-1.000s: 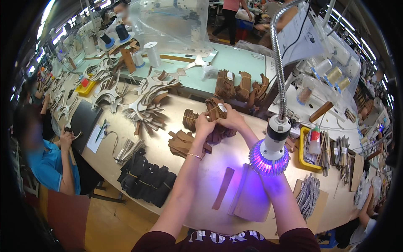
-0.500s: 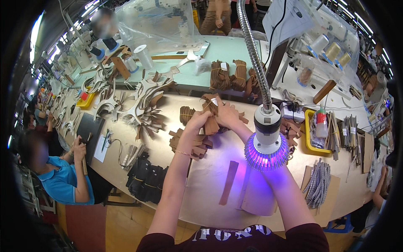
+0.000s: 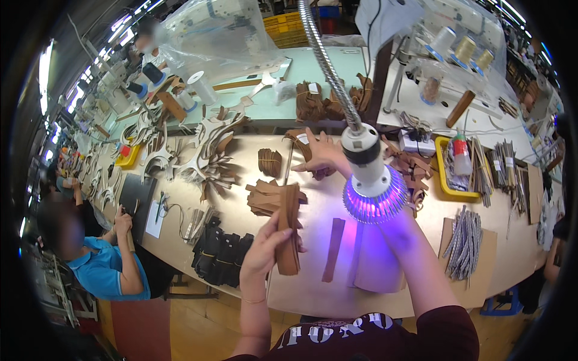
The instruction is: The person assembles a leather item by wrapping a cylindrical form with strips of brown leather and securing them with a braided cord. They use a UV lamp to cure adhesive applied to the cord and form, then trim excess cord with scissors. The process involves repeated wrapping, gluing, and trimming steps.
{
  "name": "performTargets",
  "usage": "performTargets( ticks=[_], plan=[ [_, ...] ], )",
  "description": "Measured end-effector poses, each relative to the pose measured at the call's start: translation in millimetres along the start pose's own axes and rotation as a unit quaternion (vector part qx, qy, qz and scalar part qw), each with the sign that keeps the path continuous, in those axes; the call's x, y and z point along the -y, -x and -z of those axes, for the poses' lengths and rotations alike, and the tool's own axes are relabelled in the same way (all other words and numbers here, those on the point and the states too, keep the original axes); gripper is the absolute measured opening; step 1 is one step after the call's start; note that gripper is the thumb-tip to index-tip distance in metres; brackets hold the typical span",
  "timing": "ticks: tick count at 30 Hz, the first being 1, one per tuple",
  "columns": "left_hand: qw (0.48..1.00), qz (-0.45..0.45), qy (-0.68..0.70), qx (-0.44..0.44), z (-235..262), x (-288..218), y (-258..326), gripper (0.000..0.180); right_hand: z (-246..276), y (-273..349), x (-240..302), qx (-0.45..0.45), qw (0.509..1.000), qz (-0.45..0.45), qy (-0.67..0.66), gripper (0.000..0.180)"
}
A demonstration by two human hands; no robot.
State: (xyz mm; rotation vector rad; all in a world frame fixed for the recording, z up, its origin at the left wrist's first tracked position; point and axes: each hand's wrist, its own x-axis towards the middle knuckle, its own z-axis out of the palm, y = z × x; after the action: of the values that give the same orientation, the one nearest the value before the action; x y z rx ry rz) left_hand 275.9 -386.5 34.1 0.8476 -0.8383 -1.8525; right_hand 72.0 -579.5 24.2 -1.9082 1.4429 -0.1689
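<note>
My left hand (image 3: pixel 265 243) is closed around a stack of brown leather strips (image 3: pixel 289 210), held upright above the near middle of the table. Farther off, my right hand (image 3: pixel 325 155) has its fingers spread over a bundle of brown strips (image 3: pixel 297 137), partly hiding it; whether it presses on the bundle I cannot tell. A small banded bundle (image 3: pixel 269 162) stands left of that hand. Behind the held stack lies a fanned pile of brown strips (image 3: pixel 260 198). One single brown strip (image 3: pixel 333 249) lies flat to the right of my left hand.
A lit lamp (image 3: pixel 373 192) on a flexible metal neck hangs over my right forearm. Black banded bundles (image 3: pixel 220 253) lie at left, beside a seated co-worker in blue (image 3: pixel 108 265). At right are a yellow tray (image 3: pixel 445 174) with a bottle and grey patterned strips (image 3: pixel 462 243).
My left hand has come nearer, carrying a stack of brown strips away from the bundle. My right hand stays at the bundle, its fingers now spread. The view has shifted slightly.
</note>
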Motion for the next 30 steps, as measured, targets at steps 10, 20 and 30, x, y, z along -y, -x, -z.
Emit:
performTargets(
  ticks=[10,20,30],
  plan=[
    [0.76,-0.297,-0.515,-0.263,14.0,91.7,-9.6,0.068,75.7,184.9,-64.1,-0.222,0.975,0.018,-0.001,0.062],
    [0.754,-0.257,-0.567,-0.21,-11.0,90.0,59.2,0.046,-118.9,436.2,-120.3,-0.413,0.796,-0.179,-0.405,0.034],
    [0.576,-0.23,-0.777,-0.105,-50.5,143.3,25.3,0.066,-224.9,393.4,-128.4,-0.555,0.824,-0.071,0.091,0.007]
  ],
)
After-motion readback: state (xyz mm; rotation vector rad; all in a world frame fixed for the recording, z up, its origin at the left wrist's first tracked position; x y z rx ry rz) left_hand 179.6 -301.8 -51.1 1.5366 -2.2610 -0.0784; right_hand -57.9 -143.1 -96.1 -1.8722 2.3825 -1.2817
